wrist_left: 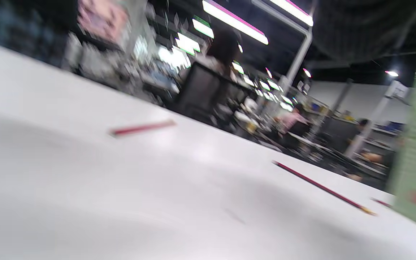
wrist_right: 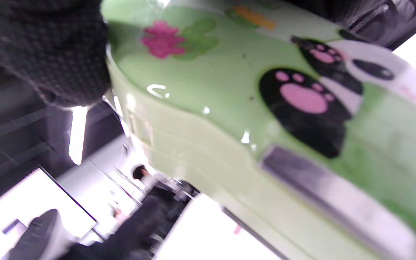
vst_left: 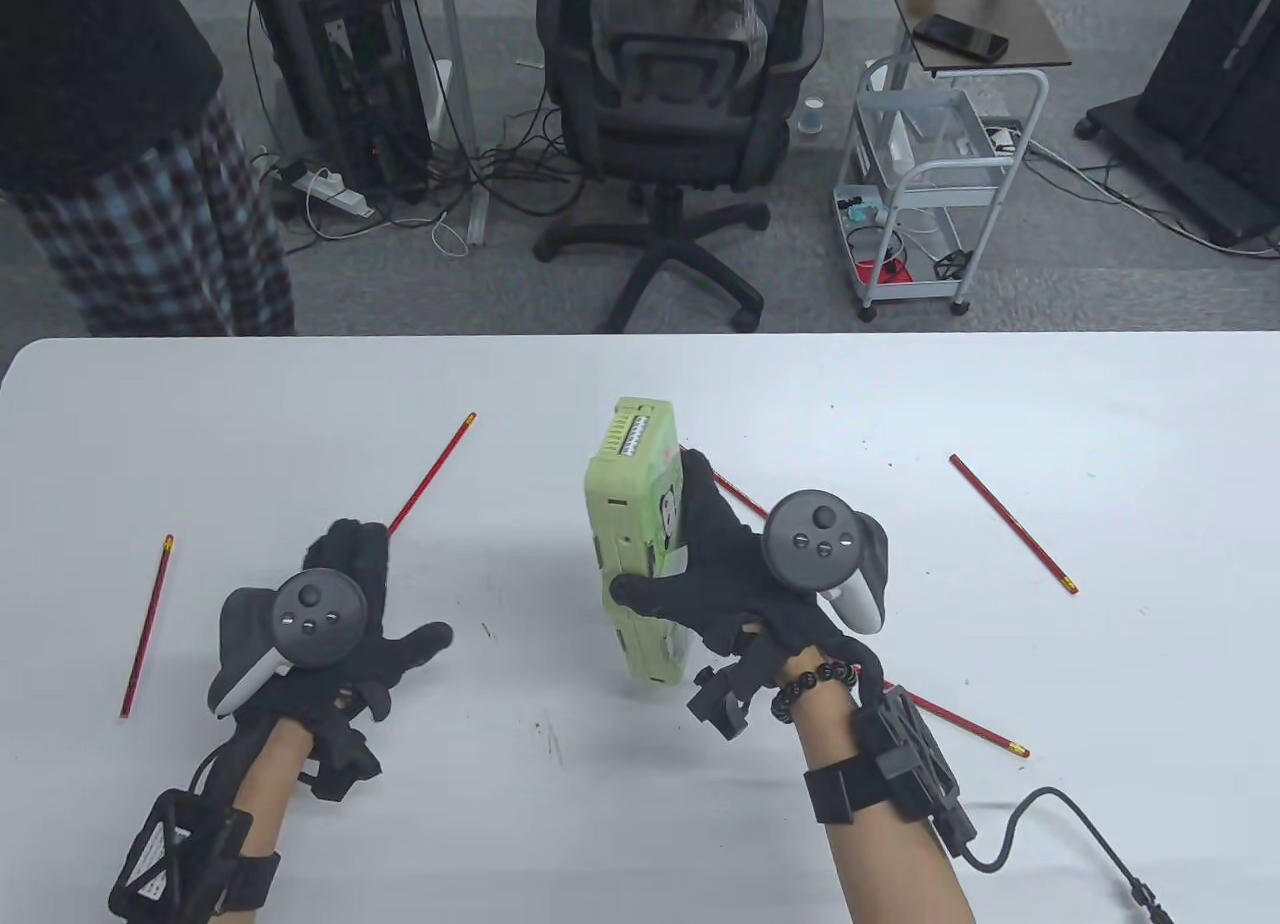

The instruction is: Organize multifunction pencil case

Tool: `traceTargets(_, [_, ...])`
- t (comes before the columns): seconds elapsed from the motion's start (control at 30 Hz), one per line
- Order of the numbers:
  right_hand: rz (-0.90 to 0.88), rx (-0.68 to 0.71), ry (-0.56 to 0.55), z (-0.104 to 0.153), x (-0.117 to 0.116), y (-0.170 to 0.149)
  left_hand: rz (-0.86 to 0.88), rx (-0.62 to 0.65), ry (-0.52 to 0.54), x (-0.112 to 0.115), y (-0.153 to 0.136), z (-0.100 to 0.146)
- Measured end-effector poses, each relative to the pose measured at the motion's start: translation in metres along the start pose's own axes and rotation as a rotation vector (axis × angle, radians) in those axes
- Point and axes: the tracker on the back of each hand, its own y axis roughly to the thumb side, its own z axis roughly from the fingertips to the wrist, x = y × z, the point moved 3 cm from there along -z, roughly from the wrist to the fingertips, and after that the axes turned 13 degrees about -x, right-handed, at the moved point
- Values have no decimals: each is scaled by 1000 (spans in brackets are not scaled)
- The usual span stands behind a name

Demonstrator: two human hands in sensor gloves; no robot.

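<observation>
The green pencil case [vst_left: 632, 524] with a panda print stands on its long edge, lifted off the table middle. My right hand [vst_left: 700, 559] grips it from the right, thumb across the near side and fingers over the printed face. In the right wrist view the case [wrist_right: 251, 108] fills the frame, with a gloved finger [wrist_right: 42, 50] at the top left. My left hand [vst_left: 345, 604] lies low over the table with its fingers spread, at the near end of a red pencil [vst_left: 432, 474]. The left wrist view is blurred and shows the case's edge [wrist_left: 415, 162] but no fingers.
More red pencils lie on the white table [vst_left: 600, 814]: one at the far left [vst_left: 147, 626], one at the right [vst_left: 1012, 522], one running under my right wrist [vst_left: 965, 724]. Two pencils [wrist_left: 143, 128] [wrist_left: 323, 187] show in the left wrist view. A person and an office chair [vst_left: 670, 114] are beyond the far edge.
</observation>
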Motion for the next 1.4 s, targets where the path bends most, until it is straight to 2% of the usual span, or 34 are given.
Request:
traceTargets(0.07, [137, -19, 30, -10, -15, 3, -57, 3, -9, 0, -6, -3])
traceTargets(0.13, [299, -39, 68, -19, -37, 6, -26, 1, 14, -3, -8, -5])
traceTargets(0.23, [553, -63, 159, -28, -73, 7, 5, 13, -32, 3, -4, -7])
traceTargets(0.33, [735, -74, 231, -34, -104, 3, -30, 38, -77, 13, 3, -6])
traceTargets(0.5, [809, -65, 282, -38, -130, -4, -37, 54, -123, 25, 9, -8])
traceTargets(0.8, [827, -39, 312, -36, -150, -13, -78, 94, -193, 40, 18, -9])
traceTargets(0.9, [809, -29, 302, -35, -149, -15, -82, 125, -248, 48, 24, -10])
traceTargets(0.97, [738, -29, 347, -31, -141, -17, -86, 146, -302, 56, 31, -11])
traceTargets(1.0, [691, -44, 373, -28, -134, -19, -87, 156, -323, 59, 34, -11])
traceTargets(1.07, [647, -43, 358, -19, -112, -22, -71, 172, -356, 62, 41, -12])
traceTargets(1.2, [682, -93, 305, 6, -68, -45, -68, 200, -406, 69, 56, -16])
traceTargets(1.3, [697, -147, 300, 17, -56, -67, -109, 230, -466, 79, 69, -22])
traceTargets(1.4, [704, -147, 280, 19, -57, -79, -111, 242, -530, 90, 78, -26])
